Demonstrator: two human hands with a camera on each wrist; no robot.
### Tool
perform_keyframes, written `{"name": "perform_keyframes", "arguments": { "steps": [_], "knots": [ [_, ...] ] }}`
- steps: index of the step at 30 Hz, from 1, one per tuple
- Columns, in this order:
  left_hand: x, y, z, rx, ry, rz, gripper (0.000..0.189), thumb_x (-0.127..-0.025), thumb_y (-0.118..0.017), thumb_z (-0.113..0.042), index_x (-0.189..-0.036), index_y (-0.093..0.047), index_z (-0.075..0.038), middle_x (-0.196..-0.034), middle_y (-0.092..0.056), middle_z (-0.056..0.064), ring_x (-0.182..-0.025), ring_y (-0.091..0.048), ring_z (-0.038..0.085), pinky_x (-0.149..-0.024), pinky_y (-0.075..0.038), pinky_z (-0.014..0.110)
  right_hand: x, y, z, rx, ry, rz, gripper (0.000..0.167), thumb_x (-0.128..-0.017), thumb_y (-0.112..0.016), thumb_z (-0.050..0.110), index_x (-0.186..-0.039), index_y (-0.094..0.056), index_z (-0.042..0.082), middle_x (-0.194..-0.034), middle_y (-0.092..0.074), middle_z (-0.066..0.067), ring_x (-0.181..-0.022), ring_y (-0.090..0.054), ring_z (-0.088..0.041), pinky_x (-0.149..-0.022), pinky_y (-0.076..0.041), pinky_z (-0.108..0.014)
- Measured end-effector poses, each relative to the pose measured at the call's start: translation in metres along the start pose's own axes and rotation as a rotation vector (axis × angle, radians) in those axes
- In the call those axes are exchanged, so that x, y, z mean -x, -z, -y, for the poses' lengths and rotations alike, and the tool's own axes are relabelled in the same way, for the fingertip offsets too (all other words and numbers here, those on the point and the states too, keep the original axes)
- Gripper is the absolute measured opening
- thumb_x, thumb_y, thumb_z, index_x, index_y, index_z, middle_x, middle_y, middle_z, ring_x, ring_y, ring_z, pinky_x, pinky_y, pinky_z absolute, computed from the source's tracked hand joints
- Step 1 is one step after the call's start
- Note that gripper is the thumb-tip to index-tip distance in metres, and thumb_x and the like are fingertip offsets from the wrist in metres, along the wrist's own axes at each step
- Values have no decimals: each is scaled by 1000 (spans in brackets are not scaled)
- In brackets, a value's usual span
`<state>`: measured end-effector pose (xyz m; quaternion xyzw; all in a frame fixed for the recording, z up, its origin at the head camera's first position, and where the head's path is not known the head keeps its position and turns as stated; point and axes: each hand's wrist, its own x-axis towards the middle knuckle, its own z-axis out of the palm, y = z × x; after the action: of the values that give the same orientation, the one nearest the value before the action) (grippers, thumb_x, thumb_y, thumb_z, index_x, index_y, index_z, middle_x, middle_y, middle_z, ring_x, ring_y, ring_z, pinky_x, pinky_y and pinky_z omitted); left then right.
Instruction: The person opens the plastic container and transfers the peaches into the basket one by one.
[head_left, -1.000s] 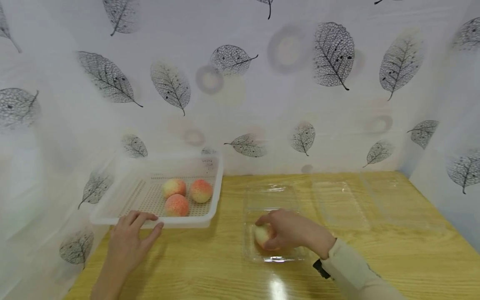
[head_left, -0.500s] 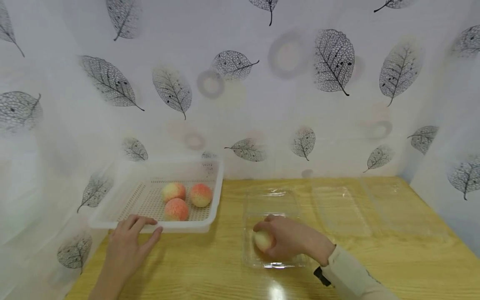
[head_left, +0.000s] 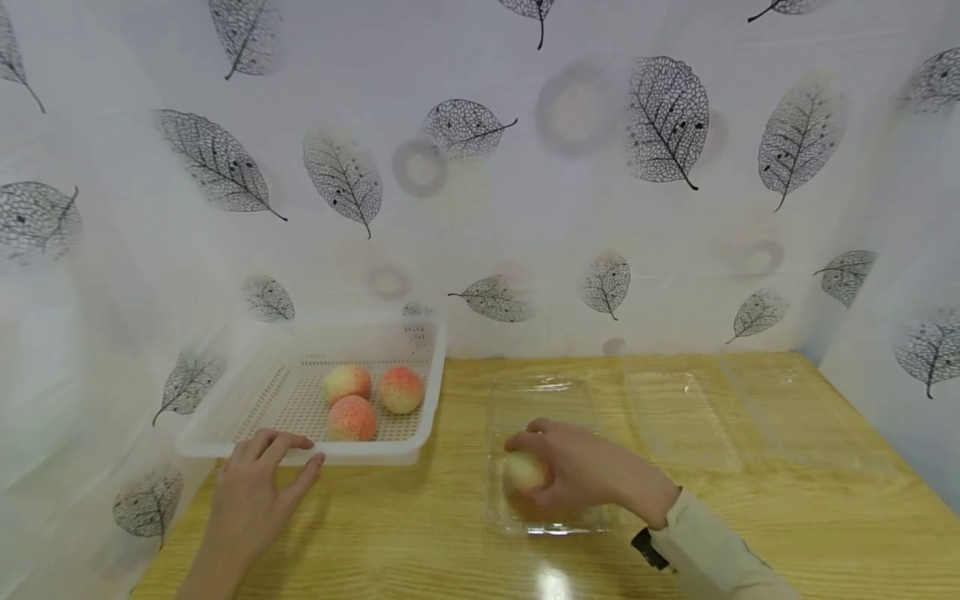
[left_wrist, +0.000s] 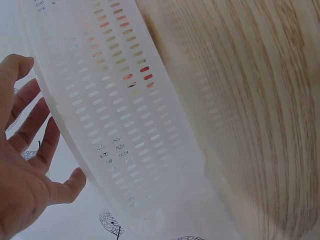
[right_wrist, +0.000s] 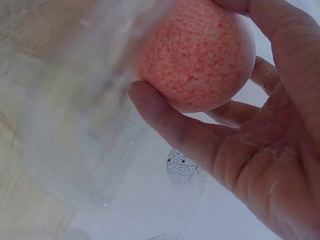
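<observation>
My right hand (head_left: 573, 467) grips a round peach (head_left: 525, 472) over the front half of an open clear plastic clamshell box (head_left: 551, 527). In the right wrist view the peach (right_wrist: 200, 55) shows red-speckled skin, with thumb and fingers curved around its sides. My left hand (head_left: 255, 487) rests at the near rim of a white perforated plastic basket (head_left: 367, 450), fingers loosely bent and touching the edge. Seen from the left wrist, the fingertips (left_wrist: 52, 122) meet the basket's rim. Three peaches (head_left: 352, 418) lie together in the basket's right part.
More clear plastic boxes (head_left: 682, 417) lie on the wooden table (head_left: 390, 533) to the right, hard to make out against the wood. Behind and at the sides hangs a pale leaf-printed curtain (head_left: 510, 217).
The head view tilted slightly about half a second ago. The right hand and its peach have since shifted slightly up in the picture. The left hand stays at the basket rim.
</observation>
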<state>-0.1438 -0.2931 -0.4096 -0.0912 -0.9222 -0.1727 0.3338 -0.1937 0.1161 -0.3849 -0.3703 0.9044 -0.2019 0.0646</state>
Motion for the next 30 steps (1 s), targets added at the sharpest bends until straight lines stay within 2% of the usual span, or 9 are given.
{"name": "perform_keyframes", "arguments": {
  "steps": [8,17,23,30],
  "knots": [
    [0,0,0,11,8,2,21,-79,-86,-19,-95,-73,-15,-99,-69,6,-87,-61,34,-70,-43,59,-6,13,4,32,81,-92,55,-80,-82,22,-132,-65,14,-117,-65,-6,-94,-62,-13,-79,-56,-25],
    [0,0,0,16,10,-2,20,-78,-86,-18,-94,-74,-15,-97,-69,6,-88,-62,36,-70,-43,60,-17,24,17,70,134,-164,53,-83,-80,25,-133,-63,15,-123,-64,-5,-98,-63,-15,-81,-56,-27],
    [0,1,-1,20,24,9,20,-79,-86,-18,-94,-74,-15,-98,-69,6,-90,-61,37,-72,-43,60,-22,32,26,52,161,-188,53,-84,-81,25,-132,-61,16,-127,-63,-6,-99,-63,-15,-81,-57,-25],
    [0,2,-1,8,1,5,20,-78,-86,-17,-94,-74,-14,-97,-69,7,-86,-61,35,-69,-44,57,-26,37,33,33,181,-209,53,-84,-82,25,-132,-60,18,-128,-62,-6,-100,-64,-15,-82,-57,-26]
  ]
}}
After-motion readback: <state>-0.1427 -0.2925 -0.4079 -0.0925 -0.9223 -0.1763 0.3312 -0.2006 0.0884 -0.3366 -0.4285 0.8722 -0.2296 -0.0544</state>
